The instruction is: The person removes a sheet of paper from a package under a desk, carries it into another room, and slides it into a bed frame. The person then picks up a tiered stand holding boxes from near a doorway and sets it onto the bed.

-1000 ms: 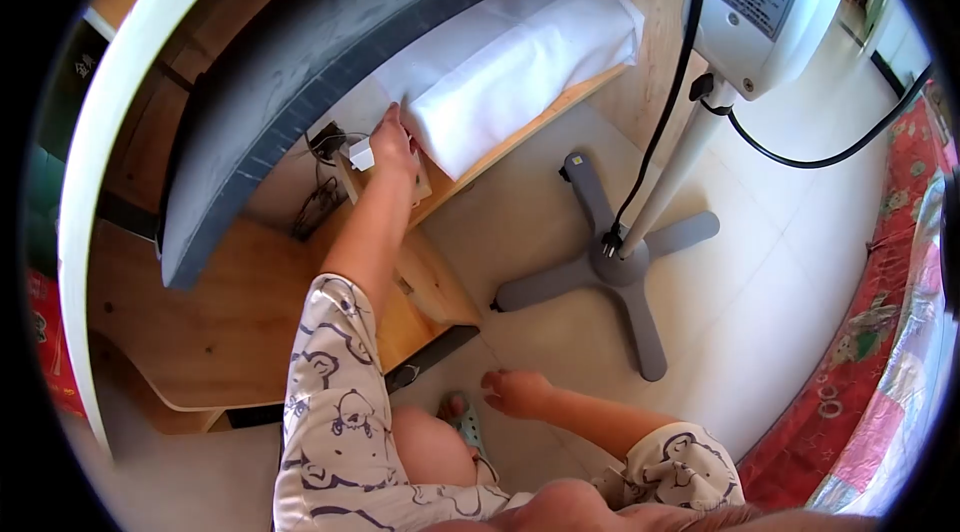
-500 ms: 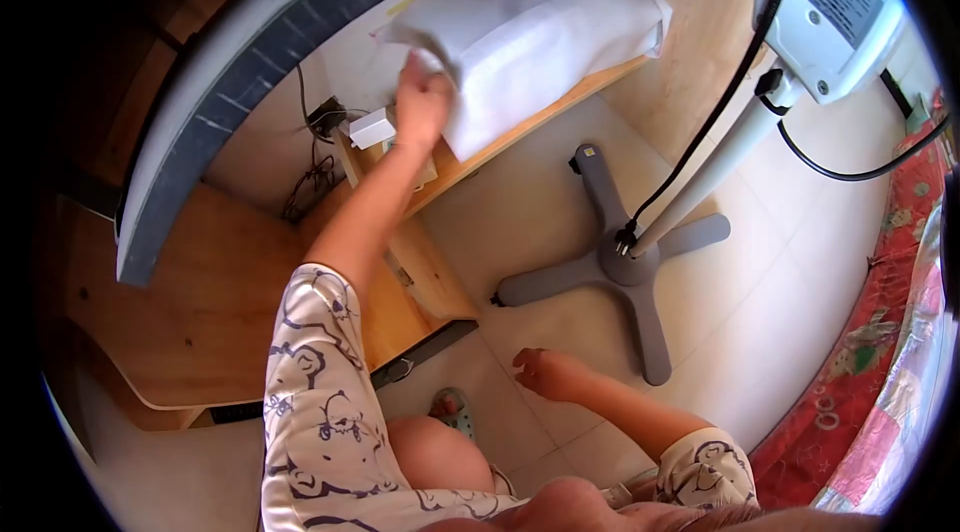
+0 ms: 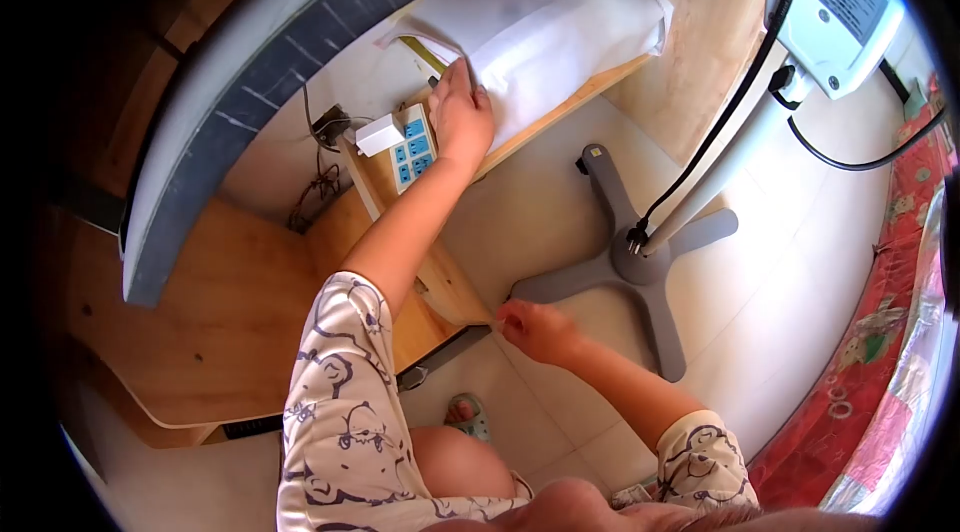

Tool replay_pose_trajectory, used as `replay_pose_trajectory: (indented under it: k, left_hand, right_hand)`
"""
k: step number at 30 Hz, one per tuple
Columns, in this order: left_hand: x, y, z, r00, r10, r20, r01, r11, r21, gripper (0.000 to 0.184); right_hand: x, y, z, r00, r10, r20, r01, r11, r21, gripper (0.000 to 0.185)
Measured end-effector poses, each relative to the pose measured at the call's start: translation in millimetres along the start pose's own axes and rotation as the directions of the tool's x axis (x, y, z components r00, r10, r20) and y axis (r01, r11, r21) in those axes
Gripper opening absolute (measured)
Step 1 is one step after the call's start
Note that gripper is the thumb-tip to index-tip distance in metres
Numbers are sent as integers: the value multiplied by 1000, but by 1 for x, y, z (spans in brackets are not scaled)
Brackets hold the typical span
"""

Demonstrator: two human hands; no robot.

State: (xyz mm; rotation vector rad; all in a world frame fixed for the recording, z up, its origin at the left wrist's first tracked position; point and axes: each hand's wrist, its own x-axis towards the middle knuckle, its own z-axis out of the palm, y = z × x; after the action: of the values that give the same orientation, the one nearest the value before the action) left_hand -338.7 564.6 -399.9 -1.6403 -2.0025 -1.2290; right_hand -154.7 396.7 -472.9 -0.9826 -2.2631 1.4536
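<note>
My left hand [image 3: 462, 120] is at the near left end of a white cloth cover [image 3: 560, 37] on a wooden shelf, its fingers bent against the cloth edge. The cloth is lifted there, and a yellowish strip shows beneath it. Just left of this hand lies a power strip [image 3: 412, 149] with blue sockets, and a white adapter [image 3: 379, 135] sits at its side. My right hand [image 3: 540, 330] hangs over the floor beside the shelf corner, fingers curled; whether it holds anything is hidden.
A grey four-legged stand base [image 3: 640, 267] with a white pole stands on the tiles, a black plug [image 3: 637, 236] hanging over it. A dark curved panel [image 3: 225, 102] arches at upper left. Red patterned fabric [image 3: 850, 362] lies along the right.
My left hand has moved right along the cloth, whose end is now raised, and the power strip's sockets have come into view. My right hand has moved up toward the stand base.
</note>
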Motion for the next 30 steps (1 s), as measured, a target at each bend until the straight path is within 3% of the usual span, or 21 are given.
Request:
replay_pose_trajectory:
  k: [2, 4, 5, 6, 7, 8, 10, 11, 12, 14, 18, 22, 24, 28, 30]
  left_hand:
    - [-2, -10, 8, 1000, -5, -9, 5, 1000, 13, 41]
    - [2, -20, 11, 997, -73, -26, 61, 946, -317, 38]
    - [3, -25, 13, 997, -71, -24, 60, 947, -316, 38]
    - [7, -14, -1, 963, -262, 60, 252, 802, -541, 35]
    - [10, -9, -8, 891, -415, 186, 414, 570, -710, 34]
    - [12, -13, -11, 891, -414, 185, 413, 572, -708, 34]
    - [18, -18, -19, 830, -507, 232, 447, 355, -821, 30]
    - [19, -19, -21, 769, -598, 227, 481, 308, -821, 21]
    - [19, -26, -21, 769, -598, 227, 482, 309, -820, 21]
    - [22, -44, -22, 675, -592, 440, 643, 179, -745, 13]
    - [25, -41, -20, 611, -531, 588, 720, 62, -691, 17]
    - [33, -42, -16, 545, -573, 612, 777, 69, -626, 15]
    - [36, -44, -16, 494, -509, 705, 852, 120, -510, 18]
    - [41, -48, -14, 450, -480, 753, 886, 130, -446, 22]
    - [40, -53, -17, 441, -379, 813, 896, 132, -424, 22]
  right_hand:
    - [-4, -2, 2, 998, 21, 63, -21, 1000, 5, 17]
    - [-10, 7, 9, 999, 31, 30, -33, 998, 61, 18]
    - [-13, 11, 11, 999, 31, 30, -33, 997, 64, 18]
    - [-16, 15, 12, 998, 48, 39, -50, 997, 59, 19]
    - [-18, 19, 13, 997, 64, 48, -66, 996, 54, 19]
    - [-19, 22, 15, 997, 62, 49, -65, 996, 56, 19]
    - [-21, 26, 18, 996, 69, 52, -71, 997, 43, 19]
    - [-22, 26, 18, 996, 69, 54, -72, 996, 45, 19]
    - [-24, 25, 18, 995, 78, 56, -80, 996, 41, 19]
    - [-25, 24, 20, 995, 84, 57, -86, 996, 35, 19]
    - [-26, 28, 28, 989, 119, 93, -125, 990, 66, 21]
    - [-25, 29, 31, 987, 115, 108, -123, 990, 67, 22]
    - [-25, 30, 32, 987, 117, 112, -125, 990, 68, 22]
    - [-25, 27, 31, 984, 130, 121, -137, 989, 51, 22]
    - [-24, 28, 31, 984, 129, 120, -135, 990, 49, 22]
